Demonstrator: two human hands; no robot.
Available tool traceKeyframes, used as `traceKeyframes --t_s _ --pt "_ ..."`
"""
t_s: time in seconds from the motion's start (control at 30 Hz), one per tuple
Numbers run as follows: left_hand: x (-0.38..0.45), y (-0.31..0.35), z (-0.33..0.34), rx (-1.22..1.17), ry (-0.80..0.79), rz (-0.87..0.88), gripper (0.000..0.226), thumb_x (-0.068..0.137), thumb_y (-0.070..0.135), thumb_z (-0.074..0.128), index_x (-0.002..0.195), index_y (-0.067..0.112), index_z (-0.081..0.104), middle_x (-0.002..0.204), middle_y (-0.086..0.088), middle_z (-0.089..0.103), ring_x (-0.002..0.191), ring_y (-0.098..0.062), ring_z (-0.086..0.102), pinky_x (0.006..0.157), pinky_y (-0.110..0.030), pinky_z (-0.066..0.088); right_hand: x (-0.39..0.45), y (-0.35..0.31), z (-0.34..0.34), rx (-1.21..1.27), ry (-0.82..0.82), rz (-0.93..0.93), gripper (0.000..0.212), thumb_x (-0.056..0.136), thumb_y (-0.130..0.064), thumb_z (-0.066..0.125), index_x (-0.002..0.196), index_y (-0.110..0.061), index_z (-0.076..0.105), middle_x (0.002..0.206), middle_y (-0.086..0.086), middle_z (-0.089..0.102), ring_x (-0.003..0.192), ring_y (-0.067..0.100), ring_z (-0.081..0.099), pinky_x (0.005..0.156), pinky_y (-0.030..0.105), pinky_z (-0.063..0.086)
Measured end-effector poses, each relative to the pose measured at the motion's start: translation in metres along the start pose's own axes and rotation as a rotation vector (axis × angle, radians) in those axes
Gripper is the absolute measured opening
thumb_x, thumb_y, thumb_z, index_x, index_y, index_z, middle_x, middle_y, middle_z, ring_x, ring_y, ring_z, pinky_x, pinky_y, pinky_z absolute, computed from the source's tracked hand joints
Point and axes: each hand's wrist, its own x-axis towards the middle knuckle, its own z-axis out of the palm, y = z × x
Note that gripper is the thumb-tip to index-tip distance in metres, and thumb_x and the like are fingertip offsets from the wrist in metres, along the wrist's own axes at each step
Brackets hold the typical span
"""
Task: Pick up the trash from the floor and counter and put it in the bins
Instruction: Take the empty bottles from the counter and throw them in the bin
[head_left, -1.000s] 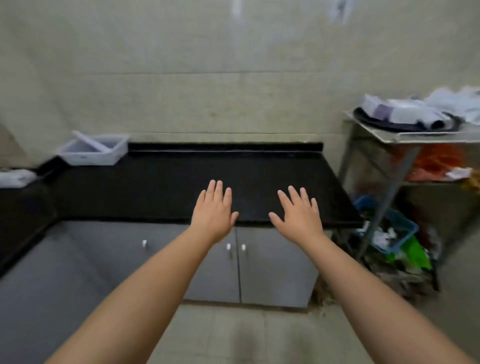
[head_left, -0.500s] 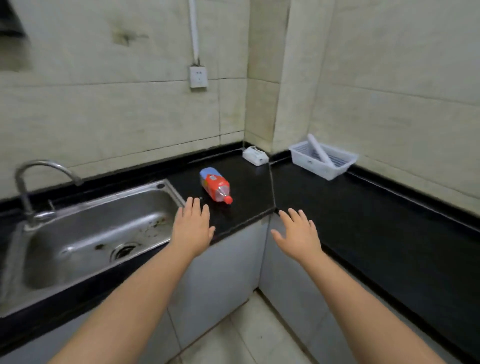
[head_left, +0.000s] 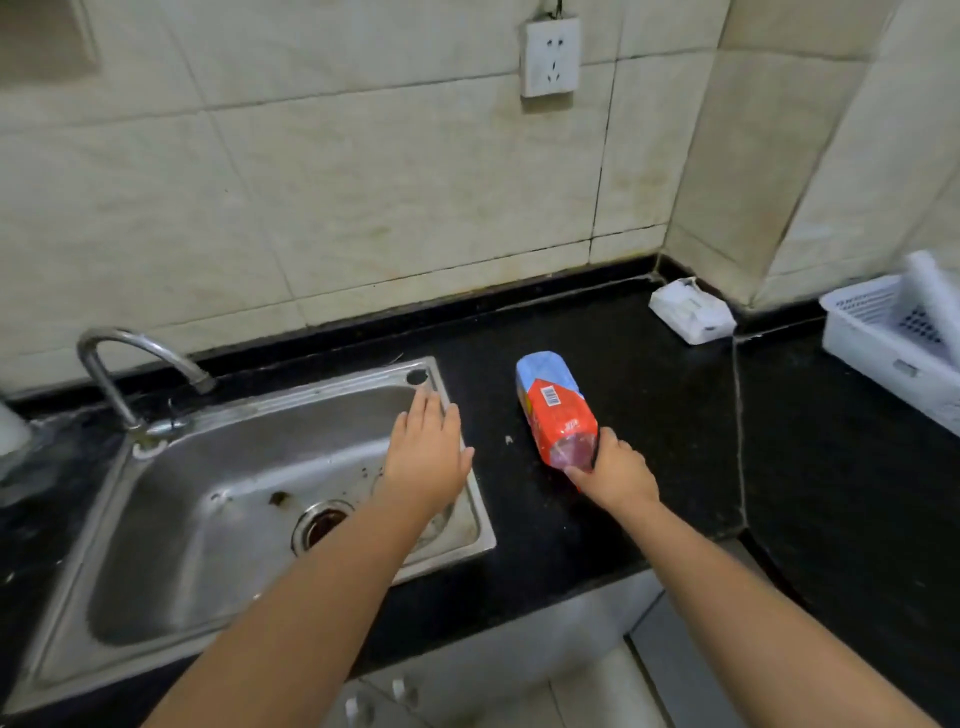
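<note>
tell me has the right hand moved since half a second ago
Yes. The right hand has reached forward over the black counter to the lying bottle and now closes on its neck end; before, it hovered off the counter's front edge.

By the left hand (head_left: 426, 457), a brushed, stained metal sink (head_left: 156, 519); in the right hand (head_left: 615, 475), a plastic bottle (head_left: 558, 415) with glossy label; beneath, polished black counter (head_left: 649, 415).

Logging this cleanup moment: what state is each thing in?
Bottle: lying on the counter, neck end gripped.
Right hand: closed on the bottle.
Left hand: open, empty, over the sink rim.
Faucet: no water seen running.
Sink: no standing water.
</note>
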Motion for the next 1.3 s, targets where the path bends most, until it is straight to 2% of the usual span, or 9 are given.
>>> traceKeyframes --t_s 0.07,0.13,0.3,0.5,0.67,0.8,0.97,1.1,1.3 --pt "0.022 -0.004 0.013 0.004 -0.029 0.009 0.061 0.1 0.036 0.033 0.15 0.008 0.013 0.16 -0.014 0.008 0.149 -0.027 0.002 0.122 -0.039 0.012 0.02 -0.005 0.017 0.097 -0.028 0.091 0.075 0.082 -0.033 0.065 0.14 -0.007 0.024 0.137 0.02 0.046 0.124 0.036 0.048 0.1 0.044 0.044" --pt "0.048 -0.011 0.024 0.012 -0.07 0.024 0.061 0.101 0.036 0.033 0.15 0.009 0.012 0.16 -0.014 0.007 0.149 -0.028 0.002 0.122 -0.04 0.011 0.037 -0.01 0.031 0.189 -0.022 0.143 0.075 0.083 -0.024 0.065 0.141 -0.004 0.021 0.137 0.022 0.045 0.123 0.037 0.049 0.1 0.044 0.044" --pt "0.112 -0.011 0.04 0.038 -0.158 0.162 0.062 0.101 0.036 0.032 0.151 0.007 0.009 0.16 -0.016 0.004 0.149 -0.029 0.0 0.122 -0.04 0.009 0.058 -0.011 0.033 0.26 0.081 0.157 0.045 0.086 -0.013 0.061 0.123 0.001 0.04 0.126 0.023 0.055 0.116 0.038 0.054 0.093 0.041 0.045" --pt "0.162 0.059 0.024 0.02 -0.096 0.59 0.061 0.1 0.04 0.031 0.15 0.009 0.014 0.16 -0.013 0.01 0.149 -0.026 0.005 0.121 -0.039 0.013 0.039 0.012 -0.015 0.296 0.254 0.194 0.035 0.079 -0.019 0.068 0.108 -0.005 0.053 0.111 0.015 0.064 0.103 0.03 0.058 0.084 0.033 0.045" --pt "0.118 0.164 0.008 0.053 -0.057 0.98 0.063 0.099 0.044 0.032 0.149 0.009 0.019 0.159 -0.012 0.015 0.149 -0.024 0.008 0.121 -0.036 0.015 -0.056 0.081 -0.06 0.325 0.5 0.431 0.032 0.077 -0.019 0.069 0.105 -0.008 0.058 0.108 0.012 0.063 0.102 0.026 0.057 0.081 0.03 0.043" --pt "0.012 0.254 -0.004 0.109 -0.011 1.314 0.063 0.099 0.044 0.032 0.149 0.009 0.018 0.16 -0.011 0.015 0.149 -0.024 0.008 0.12 -0.036 0.016 -0.193 0.144 -0.074 0.354 0.746 0.715 0.031 0.077 -0.019 0.069 0.104 -0.007 0.06 0.107 0.014 0.064 0.102 0.028 0.057 0.086 0.033 0.045" --pt "-0.205 0.333 -0.004 0.121 0.06 1.729 0.06 0.1 0.037 0.036 0.149 0.009 0.017 0.159 -0.01 0.015 0.149 -0.025 0.008 0.121 -0.038 0.014 -0.414 0.197 -0.037 0.345 1.014 1.107 0.028 0.077 -0.019 0.068 0.1 -0.003 0.06 0.106 0.017 0.064 0.101 0.033 0.059 0.082 0.034 0.045" --pt "-0.413 0.346 0.017 0.128 0.093 2.034 0.055 0.099 0.033 0.037 0.146 0.008 0.023 0.158 -0.011 0.018 0.149 -0.026 0.008 0.12 -0.038 0.016 -0.601 0.21 0.021 0.285 1.104 1.388 0.031 0.079 -0.019 0.066 0.101 0.002 0.06 0.108 0.021 0.063 0.105 0.032 0.056 0.083 0.035 0.039" --pt "-0.697 0.314 0.023 0.098 0.152 2.457 0.053 0.097 0.03 0.04 0.144 0.008 0.028 0.157 -0.012 0.022 0.148 -0.027 0.012 0.119 -0.04 0.017 -0.843 0.179 0.117 0.335 1.321 1.808 0.032 0.079 -0.021 0.065 0.098 0.004 0.059 0.108 0.023 0.063 0.106 0.034 0.055 0.084 0.034 0.038"
